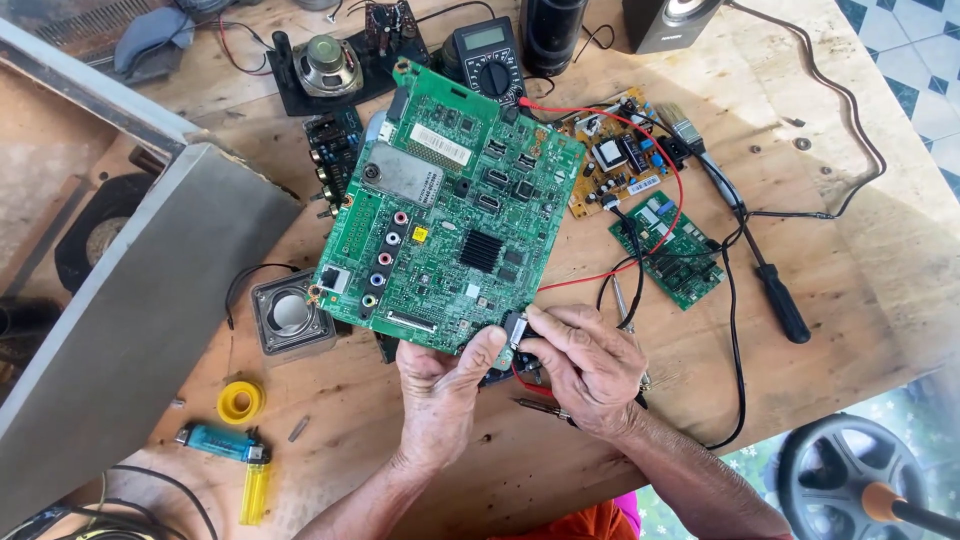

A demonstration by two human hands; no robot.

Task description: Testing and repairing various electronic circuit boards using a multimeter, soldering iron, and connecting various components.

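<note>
Circuit boards: four counted; one large green board (445, 215) in hand, one tan board (622, 155), one small green board (680, 248), and one dark board (335, 150) partly hidden under the large one's upper left edge.
Large green board, place: held tilted above the middle of the wooden counter (860, 250), its lower edge at the hands.
Large green board, axis: long axis runs from lower left to upper right; the component face looks up at the camera.
Left hand (440, 395): grip closed on the board's lower edge, thumb on top.
Right hand (588, 365): fingers pinched on a small part at the board's lower right corner; a red wire (655, 150) and a black wire pass beneath it.
Lighters: two, one blue (215, 441), one yellow (254, 485), touching, lower left.
Speakers: two bare ones, one square (288, 317) just left of the board, one round (326, 64) at the top.
Multimeter (487, 58): one, above the board.
Screwdriver (765, 275): one, black-handled, right of the small green board.
Yellow tape roll (240, 402): one, near the lighters.
</note>
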